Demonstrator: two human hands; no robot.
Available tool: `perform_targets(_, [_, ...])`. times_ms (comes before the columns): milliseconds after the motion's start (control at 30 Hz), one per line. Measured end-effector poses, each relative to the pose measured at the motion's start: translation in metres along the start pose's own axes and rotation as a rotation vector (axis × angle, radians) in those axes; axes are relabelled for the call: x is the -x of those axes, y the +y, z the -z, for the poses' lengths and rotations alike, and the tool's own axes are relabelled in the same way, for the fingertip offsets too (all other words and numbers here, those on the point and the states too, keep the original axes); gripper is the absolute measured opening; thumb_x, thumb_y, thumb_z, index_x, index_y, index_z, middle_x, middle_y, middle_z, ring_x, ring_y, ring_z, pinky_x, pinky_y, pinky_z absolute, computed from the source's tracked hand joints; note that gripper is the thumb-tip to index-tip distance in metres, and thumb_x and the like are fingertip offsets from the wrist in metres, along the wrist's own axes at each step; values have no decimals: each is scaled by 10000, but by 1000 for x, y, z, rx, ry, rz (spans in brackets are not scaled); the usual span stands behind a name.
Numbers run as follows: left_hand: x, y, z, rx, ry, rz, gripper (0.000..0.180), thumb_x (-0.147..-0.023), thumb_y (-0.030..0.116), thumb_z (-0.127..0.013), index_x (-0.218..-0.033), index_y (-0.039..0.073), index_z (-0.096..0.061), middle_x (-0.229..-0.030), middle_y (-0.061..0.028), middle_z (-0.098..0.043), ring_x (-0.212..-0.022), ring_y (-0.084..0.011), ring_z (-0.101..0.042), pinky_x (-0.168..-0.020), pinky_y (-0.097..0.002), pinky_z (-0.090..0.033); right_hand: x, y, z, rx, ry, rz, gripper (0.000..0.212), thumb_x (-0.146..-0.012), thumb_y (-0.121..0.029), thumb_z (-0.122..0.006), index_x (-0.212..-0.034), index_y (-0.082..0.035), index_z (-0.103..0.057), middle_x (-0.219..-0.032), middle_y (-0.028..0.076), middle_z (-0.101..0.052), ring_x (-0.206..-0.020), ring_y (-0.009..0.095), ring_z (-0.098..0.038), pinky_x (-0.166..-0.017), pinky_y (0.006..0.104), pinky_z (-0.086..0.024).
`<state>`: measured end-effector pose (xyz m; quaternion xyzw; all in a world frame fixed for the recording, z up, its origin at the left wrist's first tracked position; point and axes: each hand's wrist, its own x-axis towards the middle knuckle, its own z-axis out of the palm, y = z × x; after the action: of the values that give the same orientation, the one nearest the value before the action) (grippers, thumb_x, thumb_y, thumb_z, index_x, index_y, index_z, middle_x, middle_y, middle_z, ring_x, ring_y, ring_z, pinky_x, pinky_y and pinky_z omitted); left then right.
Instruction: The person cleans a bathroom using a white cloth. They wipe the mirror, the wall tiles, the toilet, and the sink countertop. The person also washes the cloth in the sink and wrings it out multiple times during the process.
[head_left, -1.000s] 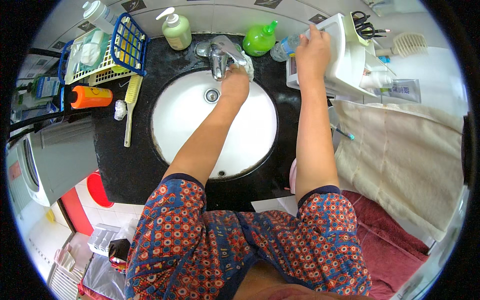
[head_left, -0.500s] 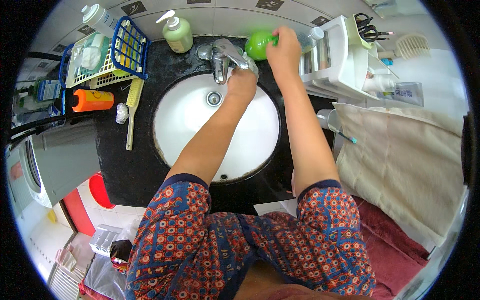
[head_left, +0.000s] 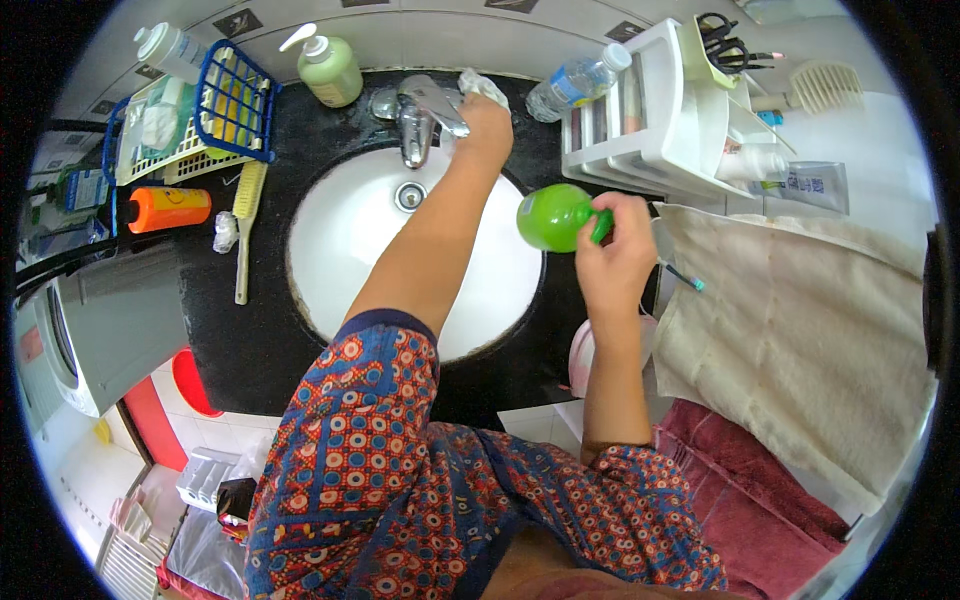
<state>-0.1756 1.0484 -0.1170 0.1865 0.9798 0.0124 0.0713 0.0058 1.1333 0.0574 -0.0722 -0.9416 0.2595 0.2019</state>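
Note:
Behind the chrome faucet (head_left: 416, 125), my left hand (head_left: 486, 132) reaches to the black counter and presses a crumpled white cloth (head_left: 484, 88) there. Its fingers are partly hidden, but they close on the cloth. My right hand (head_left: 618, 250) grips a bright green bottle (head_left: 553, 217) by its narrow green top. The bottle lies sideways in the air over the right rim of the white sink (head_left: 345, 255), its round body toward the basin. A clear plastic bottle (head_left: 575, 88) with a blue label stands on the counter, right of my left hand.
Left of the sink are a blue and cream basket (head_left: 235, 100), a pump bottle (head_left: 330, 72), an orange bottle (head_left: 170, 209) and a long-handled brush (head_left: 247, 215). A white drawer unit (head_left: 660, 120) stands at the right, with a beige towel (head_left: 780, 330) hanging below it.
My right hand has drawn the green bottle from the back counter toward me, to the sink's right edge. My left hand has moved slightly farther back with the cloth, which shows more.

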Motion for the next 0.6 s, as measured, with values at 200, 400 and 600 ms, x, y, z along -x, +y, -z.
perform_targets(200, [-20,1,11,261,76,86,340,-833,136,-542,-1148,22,-607,-1128,-192,-578,-1027,-324,-581,-800,-418,-531,31,13,1,-89,-22,-16,254,-689,98,-594,-899,-36,-544,-855,142,-553,-723,332,-582,-622,379,-481])
perform_targets(400, [8,3,6,261,226,25,471,-842,87,-525,-1290,231,-530,-1144,-139,-520,-1021,-341,-544,-776,-428,-538,37,13,-1,-121,-1,50,251,-697,93,-596,-904,-37,-539,-851,140,-550,-703,316,-580,-598,373,-478])
perform_targets(600, [79,-9,-3,314,202,-17,425,-820,81,-554,-1244,88,-521,-1099,-172,-526,-965,-344,-561,-741,-406,-545,13,4,-8,-135,-20,104,253,-698,88,-589,-911,-38,-537,-860,139,-552,-712,331,-577,-605,384,-475])
